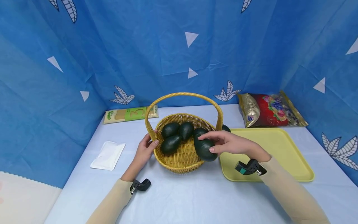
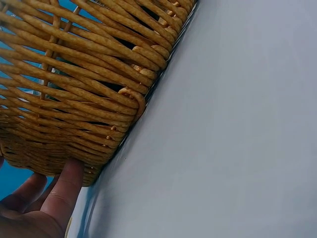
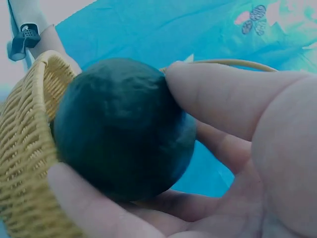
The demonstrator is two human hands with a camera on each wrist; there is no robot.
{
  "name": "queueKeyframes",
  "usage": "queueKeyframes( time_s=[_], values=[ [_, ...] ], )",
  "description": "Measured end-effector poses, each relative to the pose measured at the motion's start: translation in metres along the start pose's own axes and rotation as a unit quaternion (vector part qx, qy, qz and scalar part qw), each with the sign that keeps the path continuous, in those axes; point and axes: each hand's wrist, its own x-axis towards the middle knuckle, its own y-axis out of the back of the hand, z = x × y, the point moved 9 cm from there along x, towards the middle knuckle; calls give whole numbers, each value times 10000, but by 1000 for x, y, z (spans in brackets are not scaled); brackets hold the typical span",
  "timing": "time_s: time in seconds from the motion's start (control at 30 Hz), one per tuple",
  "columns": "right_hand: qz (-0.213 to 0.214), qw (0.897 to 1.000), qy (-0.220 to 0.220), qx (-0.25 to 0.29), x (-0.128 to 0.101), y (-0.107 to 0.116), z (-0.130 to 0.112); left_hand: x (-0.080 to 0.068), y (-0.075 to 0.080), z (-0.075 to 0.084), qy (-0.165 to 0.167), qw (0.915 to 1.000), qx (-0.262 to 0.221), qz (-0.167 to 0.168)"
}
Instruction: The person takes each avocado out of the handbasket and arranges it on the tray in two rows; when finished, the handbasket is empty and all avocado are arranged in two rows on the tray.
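Observation:
A yellow wicker basket point(image 1: 181, 169) with a tall arched handle stands mid-table, several dark green avocados point(image 1: 171, 145) inside it. My left hand point(image 1: 146, 147) grips its left rim beside the handle's foot; in the left wrist view the fingers point(image 2: 64, 191) press against the weave. Over the right rim, my right hand point(image 1: 227, 143) holds a dark avocado point(image 1: 205, 149) between thumb and fingers. The right wrist view shows that avocado point(image 3: 124, 129) close up, in front of the basket wall point(image 3: 25, 163). Another avocado point(image 1: 226, 128) shows partly behind the handle, outside the basket.
A yellow tray point(image 1: 268, 149) lies right of the basket, partly under my right forearm. Behind it rests a red and gold snack bag point(image 1: 271, 110). A green and tan packet point(image 1: 130, 114) lies at the back left, a white sachet point(image 1: 108, 155) nearer the left edge.

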Motion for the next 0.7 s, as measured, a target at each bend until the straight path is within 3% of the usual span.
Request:
queueKeyframes(
  time_s=[0.2,0.5,0.7],
  values=[
    [252,9992,-196,243,-23,15,0,0,1,1,-93,10000,-12,-10],
    [185,9989,-281,330,-50,31,-2,0,1,0,-66,10000,1,2],
    [409,9977,-532,120,-70,45,2,0,0,-1,-51,10000,-16,-18]
  ],
)
